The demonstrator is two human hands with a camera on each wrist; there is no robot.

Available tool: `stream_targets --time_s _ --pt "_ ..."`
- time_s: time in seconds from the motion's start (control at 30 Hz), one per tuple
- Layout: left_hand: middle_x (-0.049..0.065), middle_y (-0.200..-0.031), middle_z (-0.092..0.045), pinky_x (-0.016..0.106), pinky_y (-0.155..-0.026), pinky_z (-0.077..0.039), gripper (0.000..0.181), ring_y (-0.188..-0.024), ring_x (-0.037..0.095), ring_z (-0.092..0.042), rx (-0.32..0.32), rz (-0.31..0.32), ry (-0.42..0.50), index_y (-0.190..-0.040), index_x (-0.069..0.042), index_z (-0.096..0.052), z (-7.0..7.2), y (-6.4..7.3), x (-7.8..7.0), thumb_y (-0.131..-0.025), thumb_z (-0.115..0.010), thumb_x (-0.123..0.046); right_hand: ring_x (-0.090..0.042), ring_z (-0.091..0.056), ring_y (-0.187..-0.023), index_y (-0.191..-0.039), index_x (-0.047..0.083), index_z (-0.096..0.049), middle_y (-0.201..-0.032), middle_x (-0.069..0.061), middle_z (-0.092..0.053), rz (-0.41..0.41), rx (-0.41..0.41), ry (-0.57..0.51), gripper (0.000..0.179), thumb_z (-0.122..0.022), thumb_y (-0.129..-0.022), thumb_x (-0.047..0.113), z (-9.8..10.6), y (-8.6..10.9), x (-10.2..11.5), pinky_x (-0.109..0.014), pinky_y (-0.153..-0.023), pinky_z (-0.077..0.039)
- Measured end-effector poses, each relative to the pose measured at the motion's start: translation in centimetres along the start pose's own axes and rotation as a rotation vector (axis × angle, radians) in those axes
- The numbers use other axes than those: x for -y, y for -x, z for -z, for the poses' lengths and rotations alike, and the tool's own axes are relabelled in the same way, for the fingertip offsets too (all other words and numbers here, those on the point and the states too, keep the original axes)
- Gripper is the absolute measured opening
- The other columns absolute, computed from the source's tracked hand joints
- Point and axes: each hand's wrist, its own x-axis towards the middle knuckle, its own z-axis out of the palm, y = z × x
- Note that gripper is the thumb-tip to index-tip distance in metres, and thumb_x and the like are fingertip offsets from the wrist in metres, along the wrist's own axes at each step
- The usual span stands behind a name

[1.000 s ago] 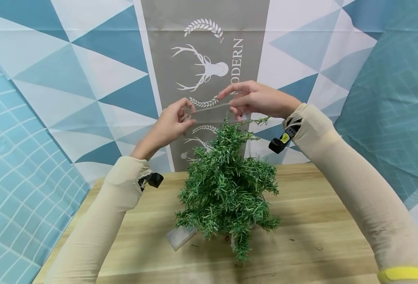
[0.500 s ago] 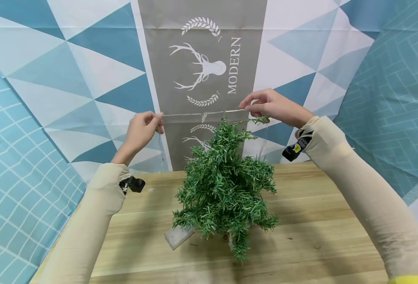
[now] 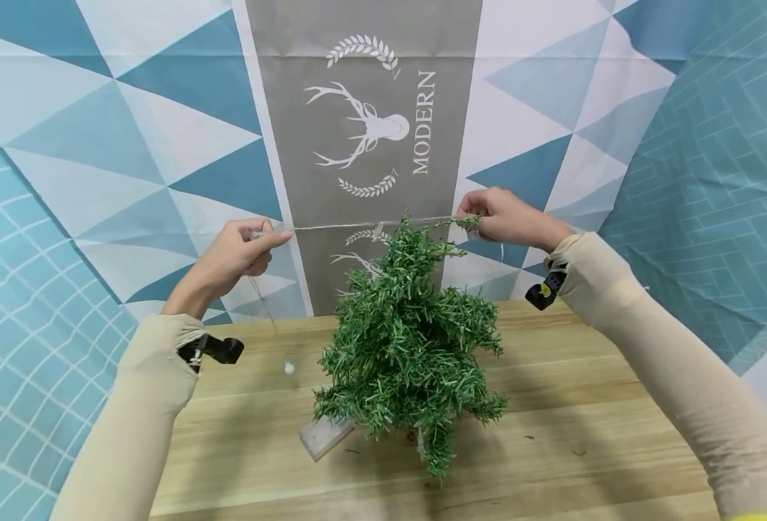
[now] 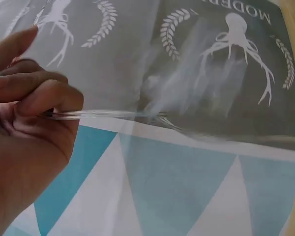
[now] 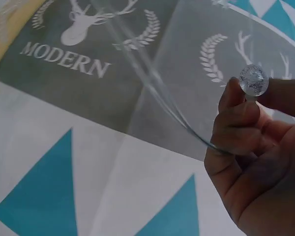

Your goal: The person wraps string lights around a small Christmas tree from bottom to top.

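A clear string of lights runs between my two hands, behind or beside the tip of a small green artificial tree. My left hand pinches its left end, and a loose length hangs below. To the right of the treetop, my right hand holds the other end near a branch tip. In the right wrist view, a clear round bulb shows at the thumb and fingertips, and the strand passes into the curled fingers. The left wrist view has the clear wire leaving the curled fingers.
The tree stands on a wooden table. A grey-white block lies at its lower left. A small white ball is over the table left of the tree. A patterned cloth hangs behind.
My hands have moved apart, the left one farther left and down, the right one right and lower. The string between them has become longer and is now about level with the treetop.
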Motion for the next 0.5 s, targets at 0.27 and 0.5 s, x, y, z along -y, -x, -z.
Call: stream_targets --time_s 0.27,0.5 --pt "0.003 -0.047 -0.025 0.034 -0.04 -0.02 0.029 -0.042 0.019 -0.019 0.002 0.025 -0.118 -0.082 0.0 -0.045 -0.3 1.2 0.4 -0.092 -0.05 -0.026 -0.015 -0.04 -0.039 -0.092 0.01 -0.059 -0.051 -0.005 -0.053 -0.004 0.015 0.11 0.025 -0.044 -0.094 0.03 -2.1 1.4 -1.7 -0.03 -0.043 -0.038" --pt "0.002 -0.044 -0.03 0.034 -0.035 -0.023 0.024 -0.035 0.014 -0.023 -0.142 -0.044 -0.235 -0.088 -0.001 -0.051 -0.6 1.7 1.3 -0.093 -0.048 -0.024 -0.013 -0.032 -0.041 -0.078 0.014 -0.058 -0.049 0.0 -0.042 0.038 0.016 0.152 0.024 -0.05 -0.091 0.033 -3.5 2.2 -2.3 -0.029 -0.045 -0.033"
